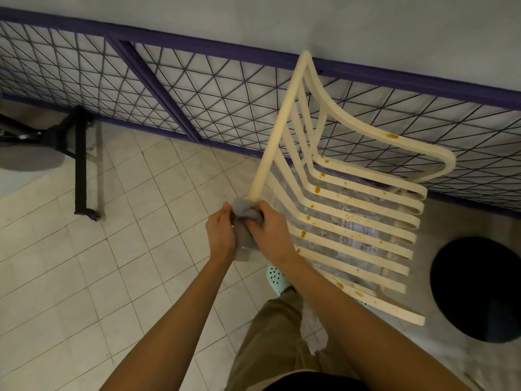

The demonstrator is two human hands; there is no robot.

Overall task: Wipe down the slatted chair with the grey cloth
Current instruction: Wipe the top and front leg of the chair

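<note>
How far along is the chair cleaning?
Early, it seems. Nothing looks finished: brown spots still dot the chair across its slats and armrest. In hand: the left hand and right hand bunch the grey cloth at the lower end of the left armrest rail. Left: essentially every slat.

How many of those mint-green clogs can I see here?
2. One clog shows just left of the right forearm. The second clog peeks out beneath the front slats of the slatted chair and is mostly hidden.
</note>
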